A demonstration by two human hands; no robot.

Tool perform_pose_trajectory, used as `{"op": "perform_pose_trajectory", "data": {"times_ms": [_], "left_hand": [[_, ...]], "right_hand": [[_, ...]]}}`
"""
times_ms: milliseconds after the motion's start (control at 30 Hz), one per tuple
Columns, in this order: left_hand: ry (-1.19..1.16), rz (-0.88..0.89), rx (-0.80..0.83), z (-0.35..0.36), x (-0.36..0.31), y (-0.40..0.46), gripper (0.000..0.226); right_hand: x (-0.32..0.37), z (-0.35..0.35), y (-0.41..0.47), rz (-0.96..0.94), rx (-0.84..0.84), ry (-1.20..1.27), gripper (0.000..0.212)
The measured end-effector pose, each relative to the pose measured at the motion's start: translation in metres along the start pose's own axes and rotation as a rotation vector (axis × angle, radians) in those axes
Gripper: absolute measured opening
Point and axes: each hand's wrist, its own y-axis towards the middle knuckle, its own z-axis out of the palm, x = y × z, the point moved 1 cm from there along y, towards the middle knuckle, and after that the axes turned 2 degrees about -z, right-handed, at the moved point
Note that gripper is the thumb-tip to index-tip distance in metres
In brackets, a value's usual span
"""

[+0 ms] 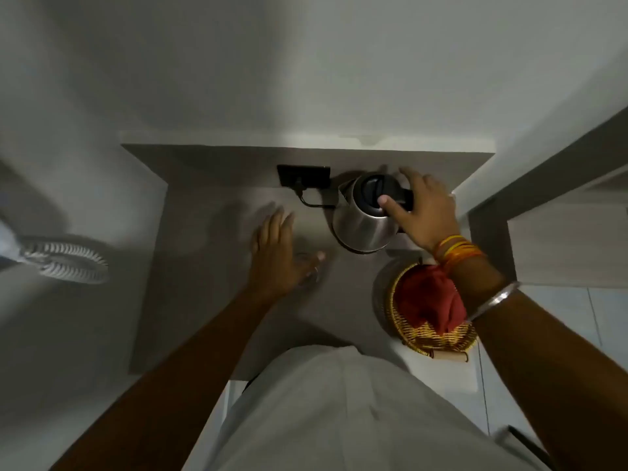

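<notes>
Head view looks straight down on a grey bench (210, 266) set against a pale wall. A steel kettle (363, 226) with a black lid and handle stands upright near the back of the bench, right of centre. The right hand (424, 212) lies over its handle: the thumb (385, 201) rests on the handle's top by the lid, and the forefinger reaches past the far side. The other fingers are hidden, so I cannot tell whether the grip is closed round the handle or only laid on it. Orange and yellow threads (455, 249) ring that wrist, with a metal bangle (496, 300) further up the forearm.

The left hand (275, 256) is spread flat, fingers straight and thumb out to the side — its grip is apart and holds nothing. It is over a clear glass (311, 275) standing just left of the kettle; whether the thumb touches the rim is too blurred to tell.

A black socket (304, 176) sits on the back panel, and a black cord (311, 202) runs from it toward the kettle. At the bench's right front edge — under the right forearm — a woven yellow basket (431, 338) holds a red cloth (428, 300). A white ribbed coil (64, 260) lies well off to the left.
</notes>
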Motion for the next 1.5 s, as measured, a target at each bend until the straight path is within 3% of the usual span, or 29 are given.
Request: {"op": "perform_pose_trajectory", "data": {"times_ms": [100,167,333,500,700,800,967,1133,1500], "left_hand": [[-0.060,-0.064,0.150,0.012,0.012,-0.014,0.109],[-0.132,-0.089,0.181,0.021,0.017,-0.026,0.103],[-0.344,-0.099,0.198,0.036,0.029,-0.027,0.096],[-0.531,-0.145,0.149,0.047,0.031,-0.029,0.084],[-0.593,-0.218,0.096,0.038,0.033,-0.023,0.075],[-0.560,-0.243,0.092,0.033,0.033,-0.014,0.084],[-0.517,-0.227,0.058,0.025,0.026,-0.007,0.091],[-0.488,-0.211,0.011,0.018,0.017,-0.007,0.091],[-0.416,-0.174,0.019,0.013,0.006,-0.008,0.092]], "right_hand": [[-0.023,-0.009,0.009,0.002,0.136,0.351,0.055],[-0.035,-0.016,0.014,-0.022,0.269,0.478,0.055],[-0.038,-0.018,0.030,-0.091,0.367,0.514,0.067],[-0.016,-0.020,0.037,-0.114,0.349,0.537,0.063],[0.034,-0.044,0.045,-0.314,0.465,0.418,0.056],[0.062,-0.054,0.047,-0.403,0.511,0.327,0.052],[0.107,-0.059,0.046,-0.547,0.587,0.012,0.047],[0.135,-0.052,0.043,-0.565,0.567,-0.194,0.045],[0.163,-0.056,0.042,-0.502,0.663,-0.330,0.039]]}}
